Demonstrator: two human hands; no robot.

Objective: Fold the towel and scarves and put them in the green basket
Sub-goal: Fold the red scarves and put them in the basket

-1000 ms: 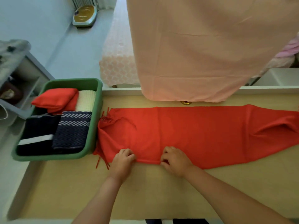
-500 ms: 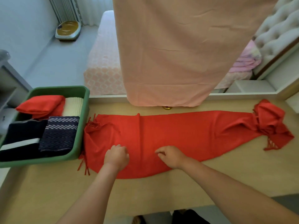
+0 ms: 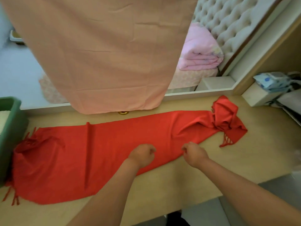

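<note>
**Red scarf flat on table, both hands at its near edge**

Biggest thing in view: peach cloth [image 3: 101, 54] hanging down from the top, w/ its lower hem ending just over the far edge of the table [image 3: 244, 154]. The table is light wood and runs left to right across the view.

The red scarf [image 3: 105, 149] lies spread lengthwise on it, taking up most of the table's width. Its left end is wide and touches the green basket [image 3: 9, 137], w/ fringe [image 3: 11, 196] trailing toward the near edge. Its right end is bunched into a crumpled heap [image 3: 228, 118], more fringe hanging off below that. A raised crease [image 3: 88, 152] runs front to back thru the left half.

Behind the table, at right: a tufted headboard [image 3: 228, 22] and a folded pink blanket [image 3: 202, 53] on the bed. The basket is only partly in frame at the left edge, w/ sth. pale inside. I can't make out the rest of what it holds.

Left hand [image 3: 141, 154] sits on the scarf approx. mid-length, fingers curled in tight like a fist. Can't tell if any cloth is caught in it. Right hand [image 3: 194, 154] is just beside it at the scarf's near edge, fingers curled, tips pinching that edge.

Far right shelf has a blue-white packet [image 3: 273, 81]. A small brass ring [image 3: 123, 112] sits on the table under the peach cloth's hem.
</note>
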